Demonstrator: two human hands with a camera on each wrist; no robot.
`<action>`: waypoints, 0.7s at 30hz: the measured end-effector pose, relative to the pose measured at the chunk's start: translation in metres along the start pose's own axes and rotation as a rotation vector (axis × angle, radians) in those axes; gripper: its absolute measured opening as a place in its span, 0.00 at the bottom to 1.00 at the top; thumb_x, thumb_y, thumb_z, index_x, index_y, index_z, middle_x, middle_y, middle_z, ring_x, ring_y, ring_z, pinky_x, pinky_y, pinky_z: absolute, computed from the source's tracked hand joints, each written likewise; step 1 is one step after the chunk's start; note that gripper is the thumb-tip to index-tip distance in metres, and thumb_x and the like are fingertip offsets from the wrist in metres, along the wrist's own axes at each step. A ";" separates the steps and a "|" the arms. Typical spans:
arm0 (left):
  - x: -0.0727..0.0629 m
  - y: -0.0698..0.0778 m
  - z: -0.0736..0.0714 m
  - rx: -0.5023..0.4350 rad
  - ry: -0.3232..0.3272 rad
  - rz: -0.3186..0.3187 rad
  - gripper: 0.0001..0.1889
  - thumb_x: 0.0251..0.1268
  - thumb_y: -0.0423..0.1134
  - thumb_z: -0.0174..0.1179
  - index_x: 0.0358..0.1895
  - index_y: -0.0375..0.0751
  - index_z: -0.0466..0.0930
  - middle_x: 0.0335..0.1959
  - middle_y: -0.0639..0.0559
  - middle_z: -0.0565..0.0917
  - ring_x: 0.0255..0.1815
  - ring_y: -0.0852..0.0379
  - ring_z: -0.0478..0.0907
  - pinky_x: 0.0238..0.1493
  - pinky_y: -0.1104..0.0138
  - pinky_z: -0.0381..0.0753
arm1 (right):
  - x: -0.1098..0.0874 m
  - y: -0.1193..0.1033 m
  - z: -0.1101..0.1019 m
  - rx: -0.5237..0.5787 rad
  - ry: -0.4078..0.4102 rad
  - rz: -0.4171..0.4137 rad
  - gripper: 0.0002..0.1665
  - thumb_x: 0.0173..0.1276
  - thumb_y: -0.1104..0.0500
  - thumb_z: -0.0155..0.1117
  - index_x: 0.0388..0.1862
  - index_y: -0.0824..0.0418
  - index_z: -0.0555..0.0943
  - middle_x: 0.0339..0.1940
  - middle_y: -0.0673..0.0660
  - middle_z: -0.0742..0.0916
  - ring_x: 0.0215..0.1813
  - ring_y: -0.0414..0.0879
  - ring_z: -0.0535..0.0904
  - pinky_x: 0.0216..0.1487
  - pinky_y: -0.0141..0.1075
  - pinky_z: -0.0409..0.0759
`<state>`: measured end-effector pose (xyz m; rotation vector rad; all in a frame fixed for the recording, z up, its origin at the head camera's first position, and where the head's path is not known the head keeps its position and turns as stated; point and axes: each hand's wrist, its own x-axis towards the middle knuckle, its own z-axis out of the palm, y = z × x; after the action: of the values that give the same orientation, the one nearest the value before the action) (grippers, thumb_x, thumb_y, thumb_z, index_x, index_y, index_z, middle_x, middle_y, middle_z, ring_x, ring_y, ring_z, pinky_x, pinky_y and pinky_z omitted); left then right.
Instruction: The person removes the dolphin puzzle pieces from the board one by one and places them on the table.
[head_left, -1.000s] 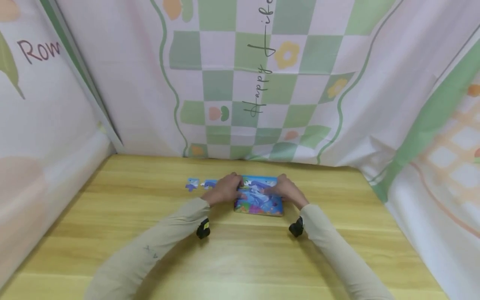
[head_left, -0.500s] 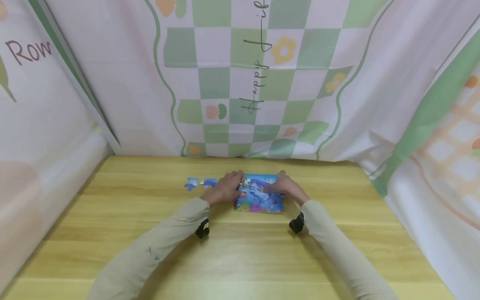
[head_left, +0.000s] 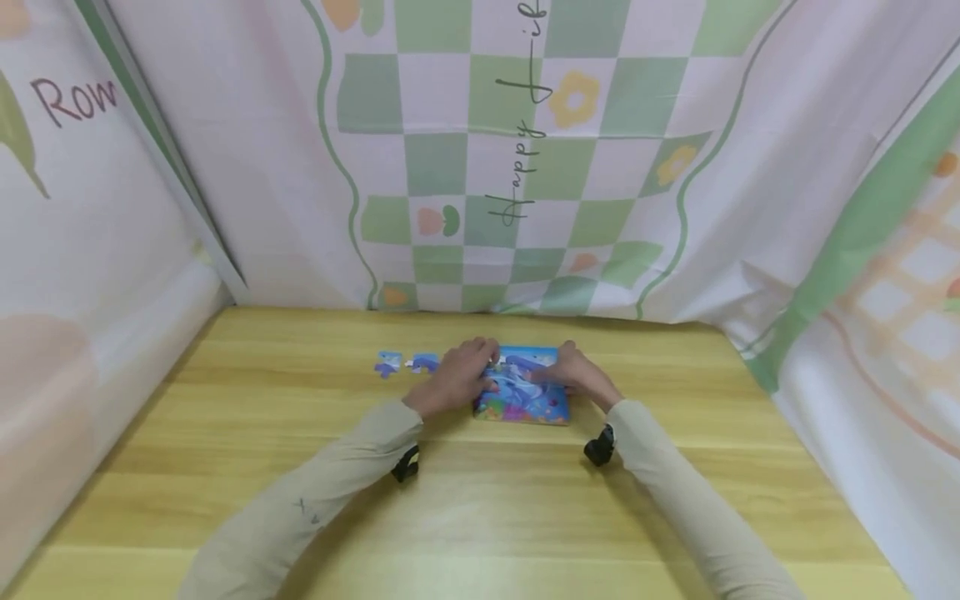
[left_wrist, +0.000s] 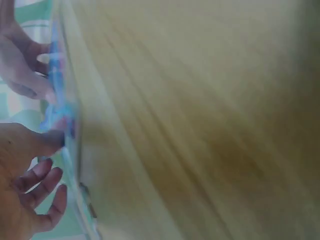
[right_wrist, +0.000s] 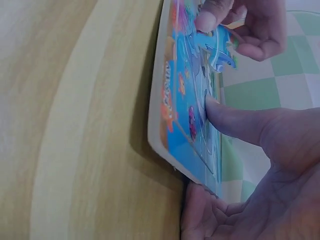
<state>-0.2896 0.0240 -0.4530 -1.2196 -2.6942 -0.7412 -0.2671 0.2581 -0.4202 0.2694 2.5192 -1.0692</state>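
Note:
A blue sea-picture jigsaw puzzle point(head_left: 525, 413) lies in its flat board on the wooden table. My left hand point(head_left: 459, 377) is over its left side. In the right wrist view, the left thumb and fingers pinch a blue puzzle piece point(right_wrist: 220, 52) with a small dolphin on it, lifted at a tilt off the puzzle face. My right hand point(head_left: 581, 375) grips the board's right edge. Its thumb point(right_wrist: 235, 120) presses on the picture, while the other fingers point(right_wrist: 197, 207) are at the edge and underside. The left wrist view is blurred and shows both hands at the board edge-on.
Two loose puzzle pieces, one with a tab pointing down point(head_left: 387, 363) and one purple-blue point(head_left: 425, 363), lie left of my left hand. A patterned curtain point(head_left: 525, 167) hangs along the table's back edge, with more cloth at both sides.
My left hand has shifted slightly right, further over the puzzle's upper left part. The right hand keeps its grip on the board. The head view has swayed a little.

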 end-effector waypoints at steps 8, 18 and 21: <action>-0.006 0.005 -0.007 -0.336 0.063 -0.126 0.10 0.74 0.25 0.59 0.54 0.32 0.79 0.48 0.41 0.83 0.48 0.47 0.82 0.53 0.59 0.86 | 0.001 -0.003 -0.002 -0.055 0.008 0.036 0.71 0.72 0.46 0.71 0.79 0.81 0.29 0.83 0.80 0.43 0.81 0.69 0.56 0.78 0.56 0.67; -0.010 0.001 -0.020 -0.755 0.115 -0.322 0.13 0.72 0.27 0.63 0.56 0.28 0.82 0.47 0.37 0.86 0.44 0.44 0.86 0.42 0.64 0.90 | -0.002 0.000 0.000 0.004 0.003 0.006 0.71 0.73 0.47 0.71 0.79 0.81 0.29 0.83 0.80 0.42 0.82 0.70 0.57 0.76 0.55 0.70; -0.013 -0.003 -0.025 -0.863 0.108 -0.406 0.14 0.71 0.29 0.65 0.57 0.29 0.82 0.49 0.38 0.86 0.46 0.49 0.85 0.48 0.62 0.90 | -0.002 0.001 0.001 0.000 0.010 0.006 0.70 0.73 0.46 0.70 0.80 0.80 0.29 0.83 0.80 0.42 0.81 0.69 0.57 0.76 0.55 0.70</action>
<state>-0.2854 0.0017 -0.4360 -0.6463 -2.5941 -2.0929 -0.2649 0.2581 -0.4202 0.2827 2.5257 -1.0684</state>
